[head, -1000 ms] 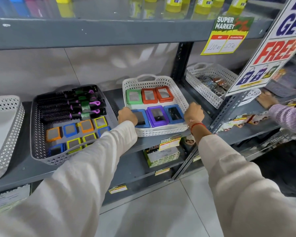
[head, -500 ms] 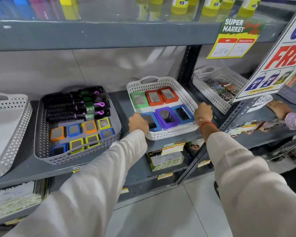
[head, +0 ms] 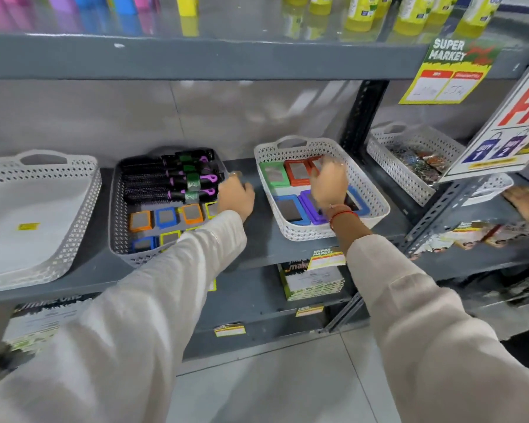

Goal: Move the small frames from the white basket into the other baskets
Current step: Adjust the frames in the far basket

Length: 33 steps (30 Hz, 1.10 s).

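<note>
A white basket (head: 370, 190) stands on the grey shelf and holds small frames: green (head: 272, 174), red (head: 297, 172), blue (head: 289, 209), purple (head: 310, 206) and others partly hidden. My right hand (head: 329, 184) hovers inside it over the frames, fingers spread and blurred, holding nothing that I can make out. My left hand (head: 237, 195) rests on the right rim of the grey basket (head: 116, 209), which holds several small orange, blue and yellow frames (head: 165, 217) and black hairbrushes (head: 171, 181).
A large white basket (head: 37, 215) with only a yellow sticker stands at the far left. Another white basket (head: 409, 160) with packets sits beyond the upright post at right. A sale sign (head: 507, 123) hangs there; another person's hand (head: 522, 203) rests on the right shelf.
Both hands have let go of the white basket's front corners. My right hand moved up into the white basket; my left hand moved left to the grey basket's rim.
</note>
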Tool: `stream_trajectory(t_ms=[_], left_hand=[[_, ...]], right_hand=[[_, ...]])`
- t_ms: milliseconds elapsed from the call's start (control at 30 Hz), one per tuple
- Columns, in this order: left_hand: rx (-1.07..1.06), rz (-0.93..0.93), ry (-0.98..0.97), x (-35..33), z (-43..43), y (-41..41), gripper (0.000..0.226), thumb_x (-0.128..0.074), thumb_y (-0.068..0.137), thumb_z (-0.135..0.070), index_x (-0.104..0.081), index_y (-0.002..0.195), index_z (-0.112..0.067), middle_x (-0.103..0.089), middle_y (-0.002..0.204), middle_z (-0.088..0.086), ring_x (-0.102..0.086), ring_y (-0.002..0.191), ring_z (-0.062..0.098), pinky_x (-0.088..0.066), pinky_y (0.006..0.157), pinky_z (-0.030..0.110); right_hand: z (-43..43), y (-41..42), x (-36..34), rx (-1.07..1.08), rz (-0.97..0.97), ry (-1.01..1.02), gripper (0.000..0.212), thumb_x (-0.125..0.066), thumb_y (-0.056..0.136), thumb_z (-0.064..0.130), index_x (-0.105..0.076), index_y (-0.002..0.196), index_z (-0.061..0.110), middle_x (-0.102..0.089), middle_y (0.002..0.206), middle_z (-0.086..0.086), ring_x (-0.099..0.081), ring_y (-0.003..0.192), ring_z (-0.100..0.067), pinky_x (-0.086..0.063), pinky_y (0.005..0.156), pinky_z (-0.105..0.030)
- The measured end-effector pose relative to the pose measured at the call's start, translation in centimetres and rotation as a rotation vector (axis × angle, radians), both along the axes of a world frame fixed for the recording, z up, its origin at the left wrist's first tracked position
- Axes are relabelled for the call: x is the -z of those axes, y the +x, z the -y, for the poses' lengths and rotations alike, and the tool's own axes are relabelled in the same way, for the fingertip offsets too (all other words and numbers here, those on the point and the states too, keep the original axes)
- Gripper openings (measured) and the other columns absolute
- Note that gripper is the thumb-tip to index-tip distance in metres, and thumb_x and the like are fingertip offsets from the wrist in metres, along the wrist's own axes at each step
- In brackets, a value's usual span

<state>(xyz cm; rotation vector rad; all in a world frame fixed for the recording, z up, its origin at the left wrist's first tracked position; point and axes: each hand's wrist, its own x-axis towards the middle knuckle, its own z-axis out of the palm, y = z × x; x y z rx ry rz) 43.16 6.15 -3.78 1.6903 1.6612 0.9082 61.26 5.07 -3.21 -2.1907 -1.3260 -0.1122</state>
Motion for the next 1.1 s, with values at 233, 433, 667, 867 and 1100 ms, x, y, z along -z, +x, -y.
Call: stream_trajectory(t_ms=[233,433,667,867,1100], left_hand=[[-0.261,-0.203,0.027,-0.8,-0.3,-10.7,0.034,-0.052,0.090,-0.015,-0.056,0.122,-0.006,-0.056,0.127,0.021,-0.052,0.120,0.038,-0.044,0.097,0.043],[-0.366,-0.380,-0.194,1.0,0.8,-17.5,0.041,-0.055,0.090,-0.016,-0.049,0.124,0.005,-0.046,0.135,0.023,-0.043,0.127,0.039,-0.040,0.104,0.047],[-0.369,-0.373,-0.286,2.2,2.0,-19.4,0.040,-0.053,0.091,-0.007,-0.046,0.128,0.008,-0.045,0.137,0.027,-0.046,0.126,0.042,-0.041,0.103,0.044],[-0.360,-0.410,-0.252,3.0,1.0,-20.6,0.029,-0.049,0.089,0.002,-0.057,0.115,0.011,-0.058,0.123,0.030,-0.055,0.117,0.042,-0.047,0.095,0.044],[-0.297,-0.450,-0.255,3.0,0.0,-21.8,0.029,-0.053,0.089,0.000,-0.055,0.117,0.010,-0.055,0.127,0.029,-0.053,0.119,0.042,-0.046,0.097,0.043]], right_hand=[[-0.9,-11.8,-0.7,-0.276,-0.154,-0.084,0.026,-0.055,0.089,0.016,-0.064,0.107,0.000,-0.066,0.112,-0.024,-0.062,0.108,-0.036,-0.049,0.086,-0.038],[0.3,-15.2,2.2,-0.246,-0.170,-0.324,0.032,-0.049,0.094,0.012,-0.054,0.122,-0.002,-0.053,0.131,-0.023,-0.053,0.122,-0.039,-0.045,0.097,-0.042],[1.1,-15.6,2.8,-0.202,-0.185,-0.364,0.032,-0.049,0.094,0.008,-0.053,0.123,-0.005,-0.054,0.130,-0.026,-0.054,0.121,-0.042,-0.045,0.098,-0.043],[1.8,-16.6,3.1,-0.154,-0.220,-0.356,0.032,-0.048,0.093,0.002,-0.051,0.124,-0.006,-0.052,0.131,-0.026,-0.052,0.121,-0.042,-0.045,0.098,-0.043],[2.6,-17.9,3.4,-0.100,-0.266,-0.349,0.030,-0.051,0.090,0.001,-0.055,0.119,-0.006,-0.055,0.128,-0.025,-0.055,0.118,-0.042,-0.047,0.095,-0.043]])
